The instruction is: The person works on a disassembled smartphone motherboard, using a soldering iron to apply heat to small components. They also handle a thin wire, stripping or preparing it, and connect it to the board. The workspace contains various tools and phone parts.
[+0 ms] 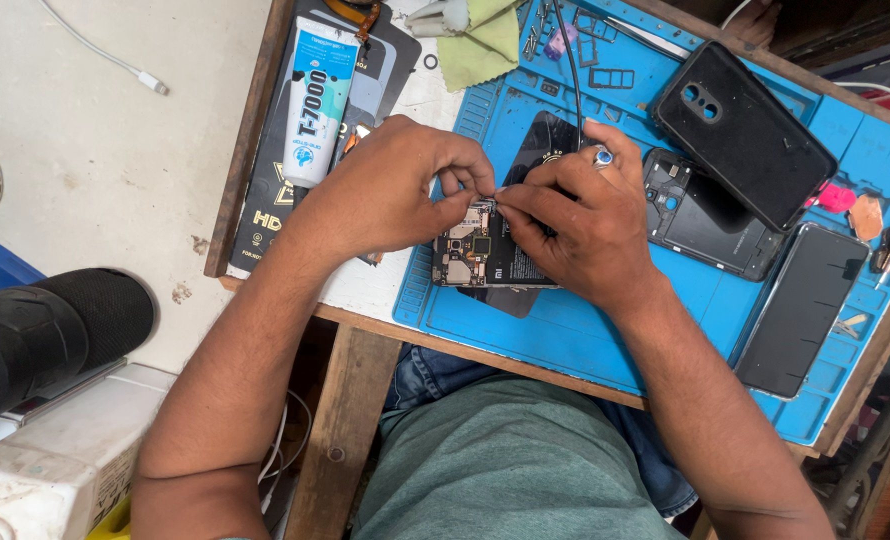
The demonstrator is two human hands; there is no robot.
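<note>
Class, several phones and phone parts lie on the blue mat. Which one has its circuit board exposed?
The opened phone under both hands, at the mat's left side. Its board and chips show, while the black back cover and dark screen panel to the right show only plain surfaces.

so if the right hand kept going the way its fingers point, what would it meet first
The right hand points left across the opened phone, so it would first meet the left hand's fingertips, which look almost touching already; depth is hard to judge.

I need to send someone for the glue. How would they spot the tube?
Start at the blue repair mat and look off its upper left corner. There the glue tube lies on a black printed package, past the left hand. It is the only white and light-blue tube.
</note>
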